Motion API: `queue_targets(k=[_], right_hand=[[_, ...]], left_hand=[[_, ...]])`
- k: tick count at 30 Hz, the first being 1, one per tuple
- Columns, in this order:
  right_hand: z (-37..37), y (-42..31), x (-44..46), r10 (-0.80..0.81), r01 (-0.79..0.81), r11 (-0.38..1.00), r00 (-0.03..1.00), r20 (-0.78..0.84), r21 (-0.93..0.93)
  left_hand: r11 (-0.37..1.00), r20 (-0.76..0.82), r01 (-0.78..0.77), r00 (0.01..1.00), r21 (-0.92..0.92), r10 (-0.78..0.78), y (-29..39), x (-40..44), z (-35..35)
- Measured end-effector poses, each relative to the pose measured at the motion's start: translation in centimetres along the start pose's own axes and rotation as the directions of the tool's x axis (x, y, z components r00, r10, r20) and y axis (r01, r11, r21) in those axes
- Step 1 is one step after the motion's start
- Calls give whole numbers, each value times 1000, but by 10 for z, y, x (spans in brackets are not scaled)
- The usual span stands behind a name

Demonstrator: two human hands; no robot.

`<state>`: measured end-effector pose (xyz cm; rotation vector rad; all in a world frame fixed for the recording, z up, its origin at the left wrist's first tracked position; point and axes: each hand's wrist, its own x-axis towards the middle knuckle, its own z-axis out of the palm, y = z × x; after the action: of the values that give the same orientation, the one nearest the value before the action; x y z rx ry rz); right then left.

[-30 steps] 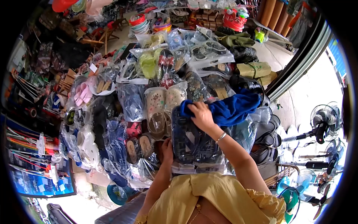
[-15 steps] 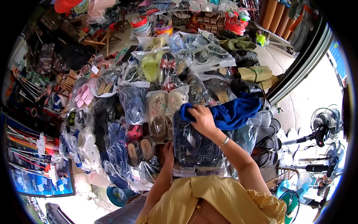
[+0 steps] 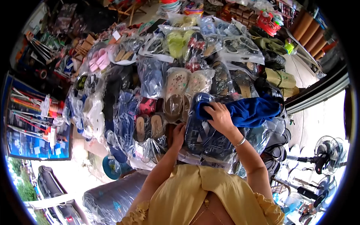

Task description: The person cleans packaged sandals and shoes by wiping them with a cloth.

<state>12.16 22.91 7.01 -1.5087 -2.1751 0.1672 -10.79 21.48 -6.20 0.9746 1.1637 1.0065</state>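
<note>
A dark blue patterned package in clear plastic (image 3: 208, 139) lies right in front of me. On its upper part my right hand (image 3: 221, 118) presses a bunched blue cloth (image 3: 253, 111), which stretches away to the right over bagged shoes. My left hand (image 3: 177, 135) is at the package's left edge, its fingers partly hidden between the package and the sandals; what they may hold is not visible. Beige bagged clogs (image 3: 187, 82) lie just above the package. Brown-soled sandals (image 3: 150, 127) are left of my left hand.
Many bagged shoes cover the display, with pink slippers (image 3: 99, 60) at the upper left. Several fans (image 3: 323, 153) stand at the right. A blue board with rods (image 3: 37, 123) is at the left, and a plastic-wrapped grey seat (image 3: 112, 195) at the lower left.
The view has tilted and turned, so the display appears higher and shifted right, and more of the grey seat shows. The right hand stays on the cloth, the left by the package.
</note>
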Motion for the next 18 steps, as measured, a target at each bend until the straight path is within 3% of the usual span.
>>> queue_targets(k=[2, 4, 5, 8, 11, 12, 16, 18], right_hand=[[12, 9, -3, 24, -24, 1000, 1000, -8, 14], [10, 23, 4, 193, -203, 979, 962, -193, -31], [5, 29, 5, 219, -237, 969, 955, -201, -73], [-17, 17, 4, 143, -152, 988, 969, -204, -28], [-6, 5, -14, -2, 2, 1000, 999, -34, -7], [-1, 1, -19, 28, -26, 999, 999, 45, -37], [-8, 17, -16, 191, -201, 971, 978, -80, -130], [-24, 16, -12, 174, -197, 970, 972, -158, -142]], left_hand=[[1000, -30, 10, 999, -8, -11, -2, 0, 2], [998, -12, 42, 999, -35, -43, -9, 4, -1], [996, 20, 64, 998, -58, -63, -12, 6, -3], [988, 20, 68, 998, -135, -66, -17, 7, -3], [992, 12, 67, 998, -109, -66, -12, 5, -1], [992, 12, 67, 998, -109, -66, -13, 6, -1], [997, 5, 41, 999, -62, -40, -14, 6, -2], [997, 3, 26, 1000, -73, -26, -15, 9, -3]])
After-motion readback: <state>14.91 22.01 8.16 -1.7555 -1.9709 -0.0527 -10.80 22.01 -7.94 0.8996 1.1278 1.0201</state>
